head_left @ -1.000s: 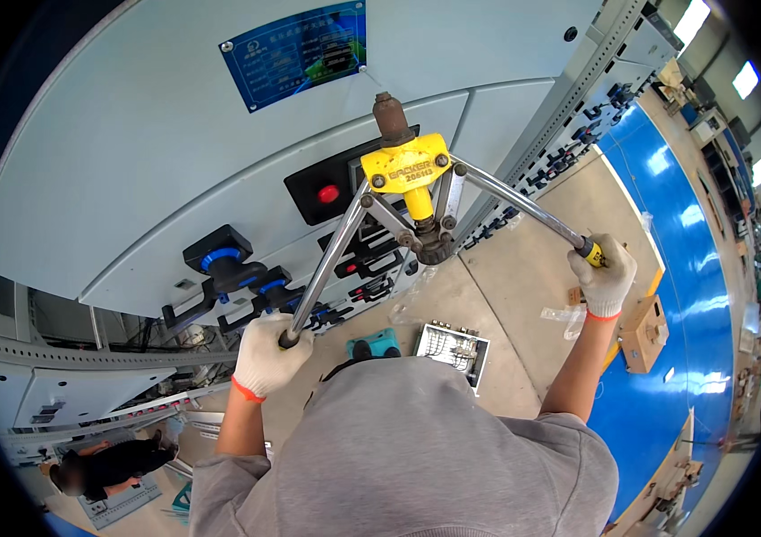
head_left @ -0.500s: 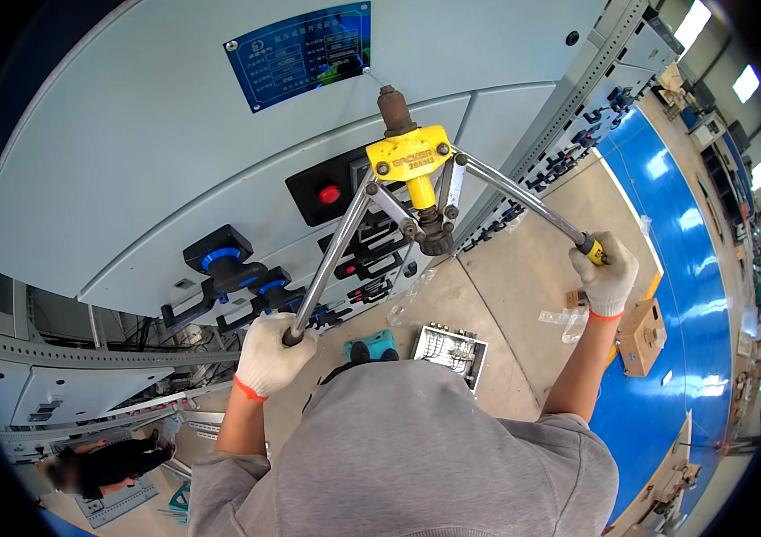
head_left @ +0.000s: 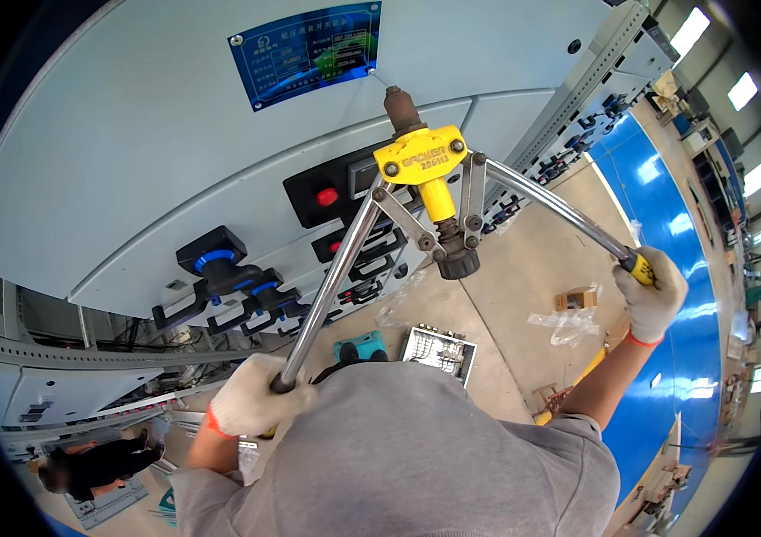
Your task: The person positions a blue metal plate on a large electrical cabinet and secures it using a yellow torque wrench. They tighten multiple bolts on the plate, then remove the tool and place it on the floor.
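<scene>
I hold a two-handled hand riveter (head_left: 423,161) with a yellow body and long steel arms. In a white knit glove, my left hand (head_left: 259,398) is wrapped round the lower end of the left handle. My right hand (head_left: 653,291), gloved too, grips the yellow-and-black end of the right handle. The handles stand wide apart. From the riveter's brown nose a thin pin runs to the lower right corner of a blue nameplate (head_left: 304,58) on the grey cabinet panel (head_left: 148,116). The other plate corners visible carry fasteners.
Below the plate, black switch handles with blue rings (head_left: 215,259) and a red button (head_left: 327,197) jut from the cabinet. A teal case (head_left: 361,347), an open wired box (head_left: 441,353) and a small carton (head_left: 575,298) lie on the floor. Another person (head_left: 98,467) is at lower left.
Both handles have swung farther apart: my left hand has moved down and left, my right hand right and down. The riveter's nose stays near the same plate corner.
</scene>
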The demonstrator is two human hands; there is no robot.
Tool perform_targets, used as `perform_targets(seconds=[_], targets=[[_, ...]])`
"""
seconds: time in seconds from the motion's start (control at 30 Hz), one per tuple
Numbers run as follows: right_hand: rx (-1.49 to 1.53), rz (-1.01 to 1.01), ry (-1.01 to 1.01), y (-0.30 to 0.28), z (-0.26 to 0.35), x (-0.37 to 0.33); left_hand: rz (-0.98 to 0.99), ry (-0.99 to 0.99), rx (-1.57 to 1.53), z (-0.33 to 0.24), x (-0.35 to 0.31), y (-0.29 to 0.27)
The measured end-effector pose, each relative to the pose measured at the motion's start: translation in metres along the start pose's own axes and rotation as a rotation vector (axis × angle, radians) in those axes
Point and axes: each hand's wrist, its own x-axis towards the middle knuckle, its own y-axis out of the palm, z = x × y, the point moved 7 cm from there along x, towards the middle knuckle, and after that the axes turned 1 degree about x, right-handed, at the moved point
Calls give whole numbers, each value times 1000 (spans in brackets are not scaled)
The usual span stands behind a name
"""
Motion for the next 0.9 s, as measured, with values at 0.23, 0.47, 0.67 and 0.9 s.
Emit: perform_targets(seconds=[0.23, 0.47, 0.67, 0.9], targets=[[-39, -5, -283, -78, 19, 44, 495, 22, -496, -36, -53, 7], [-128, -415, -442, -100, 35, 74, 491, 165, -540, -59, -60, 6], [-42, -755, -577, -85, 12, 49, 332, 114, -379, -45, -61, 0], [-14, -766, -554, -25, -12, 80, 122, -52, -81, -39, -43, -3]])
